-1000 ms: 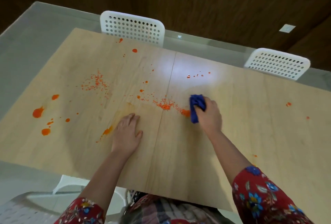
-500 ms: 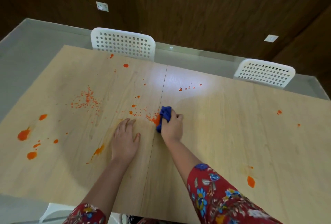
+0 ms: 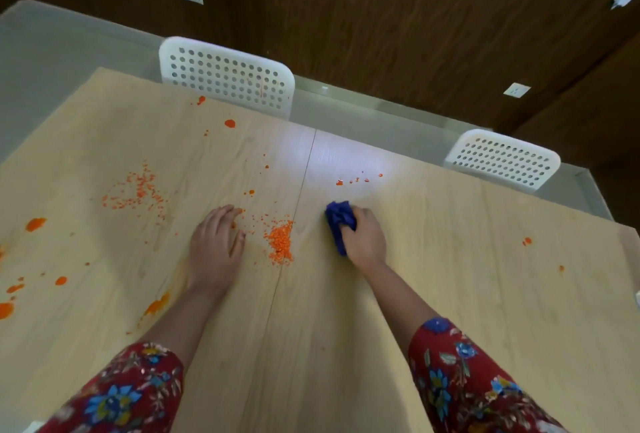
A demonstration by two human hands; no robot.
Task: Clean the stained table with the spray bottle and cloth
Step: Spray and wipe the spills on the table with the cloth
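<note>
A light wooden table [image 3: 450,294] carries orange stains and crumbs. My right hand [image 3: 365,240] grips a bunched blue cloth [image 3: 340,221] and presses it on the table right of the centre seam. A small heap of orange crumbs [image 3: 281,243] lies just left of the seam, between my hands. My left hand [image 3: 215,243] rests flat on the table with fingers straight, left of that heap. Orange blobs [image 3: 34,224] mark the far left. No spray bottle is in view.
Two white perforated chairs [image 3: 227,75] [image 3: 504,160] stand at the table's far side. More orange specks [image 3: 360,179] lie beyond the cloth, a scatter [image 3: 138,190] at the left, spots [image 3: 526,242] at the right. A dark wood wall rises behind.
My right hand swept the cloth left across the seam, then came back right. The crumbs now lie gathered in a heap left of the seam. My left hand stayed flat.
</note>
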